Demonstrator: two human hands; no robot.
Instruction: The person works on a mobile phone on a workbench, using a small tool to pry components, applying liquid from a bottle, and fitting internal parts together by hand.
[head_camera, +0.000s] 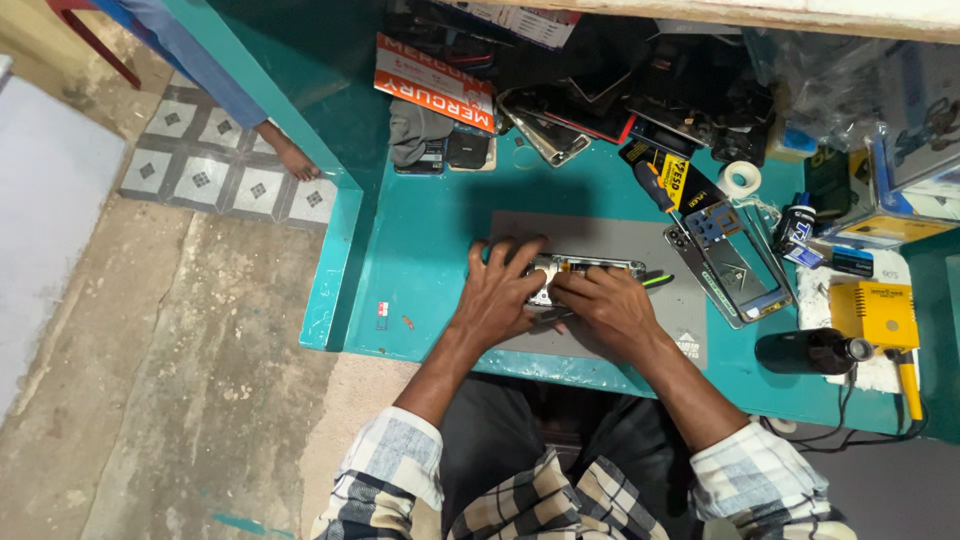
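Note:
An opened phone (590, 267) with its insides showing lies on a grey work mat (600, 235) on the teal bench. My left hand (503, 290) grips the phone's left end, fingers curled over its top edge. My right hand (605, 305) presses on the phone's middle with fingertips pinched together; whether a small tool is in them is hidden. A green and black tool tip (657, 280) pokes out just right of that hand.
A phone frame (728, 265) lies right of the mat. A dark bottle (810, 352), a yellow device (873, 312), a tape roll (741, 178), a screwdriver (653, 186) and a heap of phone parts (600, 100) crowd the bench. Another person's foot (293, 158) rests on the tiled floor.

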